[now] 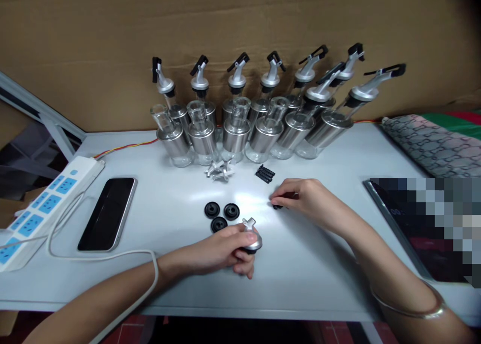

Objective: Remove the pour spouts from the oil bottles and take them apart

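My left hand point(221, 248) is closed round a silver bottle pourer point(254, 241) with a black underside, its spout pointing up. To the right, my right hand point(310, 199) pinches a small black part point(277, 207) at the tabletop; the fingers hide most of it. Three round black stoppers point(232, 212) lie just beyond my left hand. Farther back are a small pile of silver spout pieces point(221, 170) and a cluster of thin black levers point(265, 174).
Several glass bottles with steel bands point(236, 133) stand along the cardboard wall point(112, 58), many topped with pourers. A phone point(108, 214) and a power strip point(45, 209) lie left, with a white cable point(101, 258) crossing my left forearm. A dark tablet-like screen point(409, 234) lies right.
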`<state>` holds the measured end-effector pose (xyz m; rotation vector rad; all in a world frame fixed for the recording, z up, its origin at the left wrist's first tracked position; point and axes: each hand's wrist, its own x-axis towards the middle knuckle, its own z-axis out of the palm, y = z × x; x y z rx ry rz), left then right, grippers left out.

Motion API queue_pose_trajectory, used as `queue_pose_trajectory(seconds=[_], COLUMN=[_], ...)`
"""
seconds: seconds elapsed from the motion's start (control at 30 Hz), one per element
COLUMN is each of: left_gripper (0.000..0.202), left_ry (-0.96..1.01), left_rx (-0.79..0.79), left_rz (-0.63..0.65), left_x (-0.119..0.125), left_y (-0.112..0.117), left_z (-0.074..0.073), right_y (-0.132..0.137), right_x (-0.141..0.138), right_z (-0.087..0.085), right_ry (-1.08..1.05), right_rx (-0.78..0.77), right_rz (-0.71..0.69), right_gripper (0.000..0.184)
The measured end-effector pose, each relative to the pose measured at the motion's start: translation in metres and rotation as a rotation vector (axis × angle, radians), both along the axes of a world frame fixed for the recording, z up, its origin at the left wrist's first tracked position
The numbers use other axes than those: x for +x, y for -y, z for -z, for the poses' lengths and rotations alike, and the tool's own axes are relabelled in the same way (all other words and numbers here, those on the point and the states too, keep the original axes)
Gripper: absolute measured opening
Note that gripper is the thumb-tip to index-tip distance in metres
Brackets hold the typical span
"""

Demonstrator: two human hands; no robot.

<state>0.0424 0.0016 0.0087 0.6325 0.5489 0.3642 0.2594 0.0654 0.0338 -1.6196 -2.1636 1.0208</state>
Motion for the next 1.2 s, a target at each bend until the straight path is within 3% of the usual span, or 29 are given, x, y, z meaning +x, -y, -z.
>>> queue_pose_trajectory(seconds=[0.23,0.63,0.97,1.07,1.13,1.2], left_gripper=[0.043,0.042,0.043,0.042,0.042,0.043], left_ry=[-0.007,0.006,0.005,0.014,0.043,0.097], left_rx=[0.000,0.000,-0.002,0.001,-0.005,-0.018], left_rz=[0.005,0.002,0.000,-0.004,-0.012,-0.033], left_x=[0.001,0.000,0.001,0.000,0.000,0.000], left_y=[-0.001,0.000,0.000,0.000,0.000,0.001], left_z=[-0.001,0.000,-0.001,-0.001,0.001,0.003], right_y=[-0.001,-0.002,0.000,0.001,0.004,0.010], right_x=[0.000,0.009,0.007,0.005,0.003,-0.002], right_z=[-0.002,-0.002,-0.003,-0.008,-0.013,-0.015], right_ry=[-0.003,0.029,0.028,-0.013,-0.063,-0.137], right_rx=[-0.036,0.031,0.019,0.130,0.314,0.506], right_rz=[-0.030,-0.092,-0.069,0.012,0.114,0.114], right_gripper=[0.015,0.016,0.013,0.021,0.027,0.032])
